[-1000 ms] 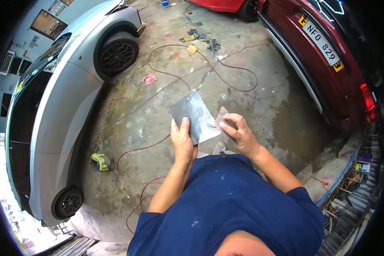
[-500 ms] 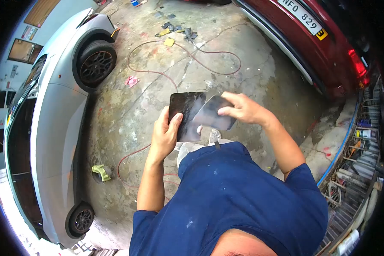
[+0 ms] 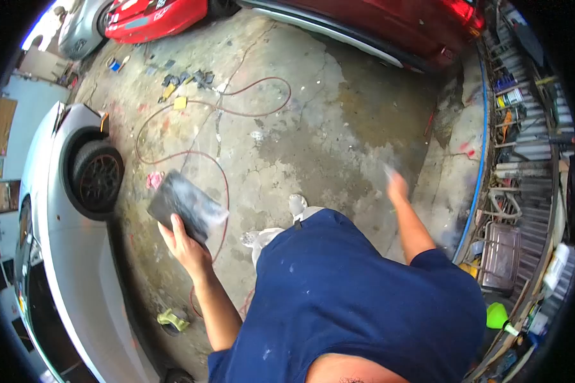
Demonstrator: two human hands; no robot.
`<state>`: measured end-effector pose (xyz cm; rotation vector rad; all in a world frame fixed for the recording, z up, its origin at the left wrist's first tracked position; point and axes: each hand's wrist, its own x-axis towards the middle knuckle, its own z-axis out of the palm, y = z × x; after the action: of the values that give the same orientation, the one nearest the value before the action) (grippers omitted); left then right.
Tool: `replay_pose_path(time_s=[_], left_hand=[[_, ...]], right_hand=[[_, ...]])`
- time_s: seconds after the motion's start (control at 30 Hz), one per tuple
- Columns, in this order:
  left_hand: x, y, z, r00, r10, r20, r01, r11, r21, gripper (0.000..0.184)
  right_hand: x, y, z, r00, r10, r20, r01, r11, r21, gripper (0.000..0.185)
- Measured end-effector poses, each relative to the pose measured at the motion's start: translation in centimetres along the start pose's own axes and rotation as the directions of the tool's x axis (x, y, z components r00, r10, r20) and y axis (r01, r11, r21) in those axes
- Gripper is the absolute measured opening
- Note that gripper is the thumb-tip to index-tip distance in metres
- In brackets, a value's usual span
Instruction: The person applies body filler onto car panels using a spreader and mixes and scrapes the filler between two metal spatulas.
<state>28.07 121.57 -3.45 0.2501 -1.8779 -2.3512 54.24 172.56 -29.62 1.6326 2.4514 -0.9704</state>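
My left hand is closed on the lower edge of a dark flat rectangular panel, thumb on its face. Whitish, cloudy smears cover part of that face. Well apart, out to the right, my right hand is blurred by motion. A thin, pale-looking flat sheet juts from its fingers, seen nearly edge-on. How the right fingers sit on it is hard to make out.
A silver car stands at left, a dark red vehicle ahead. A reddish hose loops over the concrete floor near dark scraps and a yellow pad. Cluttered shelving lines the right side, beside a blue hose.
My hands have moved apart: the right hand with its sheet swung away from the panel to the right, while the left carried the panel leftward and tilted it. The view has turned right.
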Motion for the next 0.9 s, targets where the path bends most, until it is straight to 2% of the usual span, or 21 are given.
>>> replay_pose_path(time_s=[0.03,0.07,0.1,0.13,0.17,0.2,0.23,0.3,0.33,0.4,0.43,0.47,0.53,0.57,0.6,0.63,0.7,0.73,0.8,0.83,0.9], left_hand=[[-0.2,0.0,-0.8,1.0,-0.022,-0.004,0.022,1.0,0.002,0.041],[-0.6,-0.5,-1.2,0.999,-0.037,-0.025,0.036,0.999,-0.012,0.042],[-1.1,-1.4,-1.3,0.996,-0.07,-0.049,0.069,0.998,-0.015,0.044],[-1.2,-2.7,-1.5,0.98,-0.096,-0.177,0.106,0.993,0.047,0.047],[-1.6,-3.5,-2.2,0.949,-0.111,-0.296,0.152,0.981,0.121,0.049],[-1.7,-4.0,-2.8,0.979,-0.131,-0.153,0.152,0.979,0.133,0.054],[-1.5,-4.2,-1.7,0.965,-0.227,-0.134,0.23,0.973,0.002,0.055],[-1.8,-4.0,-0.8,0.906,-0.418,-0.067,0.395,0.892,-0.221,0.056],[-1.6,-5.0,-1.4,0.906,-0.422,0.023,0.415,0.879,-0.236,0.054],[-1.8,-4.9,0.0,0.901,-0.433,0.032,0.433,0.891,-0.14,0.045],[-1.9,-4.7,0.7,0.897,-0.439,0.046,0.441,0.894,-0.081,0.044],[-2.1,-4.4,1.4,0.901,-0.431,0.053,0.434,0.894,-0.113,0.043],[-2.3,-4.3,2.0,0.912,-0.408,0.028,0.409,0.904,-0.125,0.043],[-2.3,-4.8,1.9,0.927,-0.375,0.01,0.373,0.918,-0.137,0.043],[-2.4,-5.4,1.3,0.942,-0.337,0.0,0.335,0.935,-0.117,0.043],[-2.7,-5.3,1.4,0.95,-0.305,-0.064,0.296,0.947,-0.125,0.043],[-3.2,-4.7,0.4,0.942,-0.297,-0.156,0.275,0.95,-0.149,0.041],[-3.6,-4.4,-0.2,0.94,-0.281,-0.191,0.248,0.952,-0.179,0.039],[-4.0,-4.0,-0.7,0.951,-0.194,-0.239,0.145,0.967,-0.208,0.036],[-4.4,-3.5,-1.1,0.949,-0.158,-0.272,0.1,0.971,-0.216,0.036],[-5.3,-1.8,-1.3,0.939,-0.163,-0.303,0.061,0.946,-0.319,0.037]], right_hand=[[0.4,12.0,0.5,0.983,-0.09,-0.157,0.058,0.98,-0.193,0.034],[-2.4,15.9,-2.0,0.989,0.039,-0.141,-0.09,0.922,-0.376,0.03],[-5.8,17.3,-4.6,0.964,0.201,-0.172,-0.259,0.848,-0.462,0.027],[-8.0,20.9,-5.2,0.944,0.272,-0.187,-0.329,0.826,-0.458,0.026],[-11.7,21.7,-5.9,0.926,0.358,-0.124,-0.37,0.785,-0.498,0.027],[-12.7,21.6,-7.0,0.905,0.417,-0.078,-0.393,0.755,-0.525,0.027],[-11.7,21.1,-7.4,0.887,0.46,-0.043,-0.407,0.734,-0.544,0.028],[-10.9,19.9,-5.8,0.932,0.362,-0.022,-0.322,0.799,-0.507,0.029],[-10.0,19.6,-5.1,0.951,0.31,-0.014,-0.276,0.826,-0.492,0.03],[-7.5,15.6,-2.6,0.978,0.21,-0.004,-0.201,0.926,-0.32,0.026],[-5.7,13.1,-0.8,0.997,0.07,0.027,-0.057,0.938,-0.343,0.024],[-4.0,10.3,1.2,0.995,-0.079,0.062,0.096,0.928,-0.361,0.023],[-2.9,1.4,4.2,0.947,-0.304,0.101,0.316,0.938,-0.143,0.025],[-1.1,-1.8,6.8,0.889,-0.42,0.181,0.442,0.891,-0.105,0.027],[-2.3,-7.7,6.6,0.81,-0.544,0.221,0.554,0.832,0.019,0.028],[-2.9,-12.5,7.9,0.72,-0.668,0.188,0.652,0.744,0.147,0.029],[-6.1,-22.3,8.3,0.507,-0.828,0.238,0.761,0.56,0.327,0.037],[-8.5,-26.7,7.2,0.386,-0.879,0.279,0.784,0.472,0.403,0.042],[-13.1,-33.7,4.9,0.039,-0.984,0.171,0.851,0.123,0.511,0.051],[-15.3,-36.5,4.0,-0.135,-0.986,0.096,0.832,-0.061,0.552,0.056],[-19.5,-39.4,2.5,-0.294,-0.956,0.028,0.752,-0.213,0.624,0.06]])
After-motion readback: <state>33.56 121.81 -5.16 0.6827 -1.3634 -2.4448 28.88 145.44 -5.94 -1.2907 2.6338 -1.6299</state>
